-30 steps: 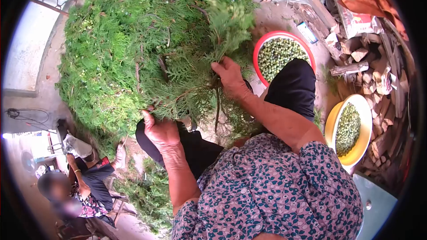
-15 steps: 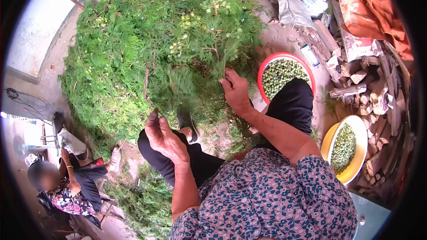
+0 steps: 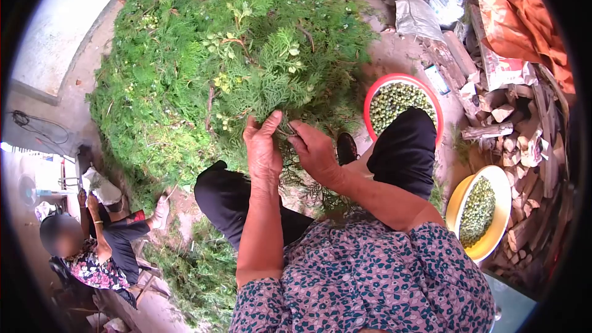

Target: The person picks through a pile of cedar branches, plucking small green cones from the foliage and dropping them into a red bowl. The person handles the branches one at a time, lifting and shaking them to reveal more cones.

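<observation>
A leafy conifer branch (image 3: 277, 77) with pale green cones reaches away from me over the pile. My left hand (image 3: 264, 148) is closed around its lower foliage, thumb on top. Close beside it, my right hand (image 3: 313, 151) pinches the stem end of the same branch, the fingertips partly hidden by leaves. Behind lies a large heap of cut conifer branches (image 3: 160, 74). To the right of my knee, a red-rimmed basin (image 3: 368, 108) holds many small green cones.
A yellow basin (image 3: 501, 225) of green cones stands at right, near stacked firewood (image 3: 524, 194). Sacks (image 3: 416, 15) and orange cloth (image 3: 518, 21) lie at the upper right. Another person (image 3: 98, 253) sits at the lower left. More cut greenery (image 3: 206, 271) lies on the floor nearby.
My left hand, open and apart before, has moved up and closed on the branch. My right hand has shifted left and down with the branch. The seated person's hands have come up together.
</observation>
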{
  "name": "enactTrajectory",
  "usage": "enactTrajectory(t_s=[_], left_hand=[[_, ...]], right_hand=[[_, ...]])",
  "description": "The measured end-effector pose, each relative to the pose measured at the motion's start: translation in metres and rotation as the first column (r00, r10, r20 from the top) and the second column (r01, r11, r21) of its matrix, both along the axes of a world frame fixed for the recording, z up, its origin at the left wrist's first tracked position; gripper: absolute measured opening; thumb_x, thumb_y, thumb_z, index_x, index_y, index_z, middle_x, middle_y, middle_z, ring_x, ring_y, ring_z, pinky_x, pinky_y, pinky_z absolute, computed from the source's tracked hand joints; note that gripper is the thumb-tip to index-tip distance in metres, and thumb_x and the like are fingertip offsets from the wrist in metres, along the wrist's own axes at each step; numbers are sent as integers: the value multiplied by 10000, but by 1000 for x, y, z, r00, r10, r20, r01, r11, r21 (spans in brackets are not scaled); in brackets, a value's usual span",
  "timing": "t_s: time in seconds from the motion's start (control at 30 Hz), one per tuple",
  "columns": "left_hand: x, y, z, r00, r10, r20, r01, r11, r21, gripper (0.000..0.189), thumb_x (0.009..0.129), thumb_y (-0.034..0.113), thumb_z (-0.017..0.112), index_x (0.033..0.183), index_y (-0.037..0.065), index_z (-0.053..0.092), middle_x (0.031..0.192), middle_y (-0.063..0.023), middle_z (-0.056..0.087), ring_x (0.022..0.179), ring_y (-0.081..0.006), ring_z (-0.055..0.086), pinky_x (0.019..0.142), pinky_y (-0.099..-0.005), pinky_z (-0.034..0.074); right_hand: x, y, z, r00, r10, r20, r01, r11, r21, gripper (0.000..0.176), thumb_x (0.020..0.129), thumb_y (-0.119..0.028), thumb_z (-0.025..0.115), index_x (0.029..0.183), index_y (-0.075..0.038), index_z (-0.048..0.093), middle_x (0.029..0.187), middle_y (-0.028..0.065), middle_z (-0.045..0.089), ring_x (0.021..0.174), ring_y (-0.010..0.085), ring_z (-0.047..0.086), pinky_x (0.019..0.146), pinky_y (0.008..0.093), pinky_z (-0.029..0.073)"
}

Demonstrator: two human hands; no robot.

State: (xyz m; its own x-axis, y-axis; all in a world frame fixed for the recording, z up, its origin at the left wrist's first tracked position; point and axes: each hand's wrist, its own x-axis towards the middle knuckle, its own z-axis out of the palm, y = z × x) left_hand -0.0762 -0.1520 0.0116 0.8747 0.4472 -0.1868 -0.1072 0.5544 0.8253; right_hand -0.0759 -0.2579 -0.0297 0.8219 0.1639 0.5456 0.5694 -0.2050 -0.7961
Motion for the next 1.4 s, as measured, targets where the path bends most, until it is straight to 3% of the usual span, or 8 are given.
enactTrajectory(t_s=[0.17,0.43,0.63,0.8,1.0,1.07,1.17,1.4], left_hand=[[1,11,-2,999,-12,51,27,953,-302,310,760,68,661,1028,54,505,986,-77,588,880,-209,564,785,-371,464],[-1,6,10,978,178,-109,-195,964,-180,187,750,17,651,921,52,584,894,-71,616,768,-203,597,692,-337,509],[-16,-12,12,995,98,-22,-99,995,-34,242,733,-23,645,966,-5,585,913,-86,619,783,-177,589,714,-291,484],[-22,-16,9,998,57,-4,-57,997,-51,278,736,-15,646,1007,-1,580,951,-83,619,815,-170,579,740,-298,474],[-26,-19,20,987,72,-143,-66,997,47,191,707,49,676,869,77,579,765,4,602,594,-81,521,431,-212,359],[-27,-15,20,986,10,-169,-1,999,53,186,696,69,671,856,92,577,729,28,580,547,-60,465,419,-206,323],[-24,-23,27,978,44,-206,-29,996,79,187,689,98,668,855,97,581,715,39,569,520,-48,431,412,-204,288],[-25,-19,13,993,4,-119,-3,1000,6,123,713,119,642,752,87,530,532,30,434,404,-80,329,424,-220,286]], right_hand=[[-11,-2,-8,999,35,-6,-35,997,-73,296,750,-61,613,1023,33,550,960,202,591,851,346,584,720,361,473],[-3,-21,20,981,181,-69,-184,982,-48,212,769,-98,604,956,0,579,828,167,591,744,326,578,628,356,461],[39,-20,78,992,127,27,-130,981,142,199,740,3,608,937,20,591,763,118,556,661,248,553,605,296,441],[52,-13,57,987,145,68,-141,988,-71,285,670,47,644,946,15,577,771,110,559,709,229,551,622,301,439],[40,-15,49,981,190,-42,-183,974,135,142,736,40,607,865,17,554,759,63,569,618,141,554,542,257,439],[36,-16,53,833,358,-422,-199,905,376,80,790,8,576,868,-4,564,758,31,566,564,98,521,488,230,418],[41,-18,49,584,521,-623,-76,799,597,56,817,-21,557,871,-22,571,760,19,553,569,96,509,482,225,402],[61,-39,47,578,672,-463,98,505,857,120,817,-33,546,937,-35,534,753,32,538,586,115,509,504,234,391]])
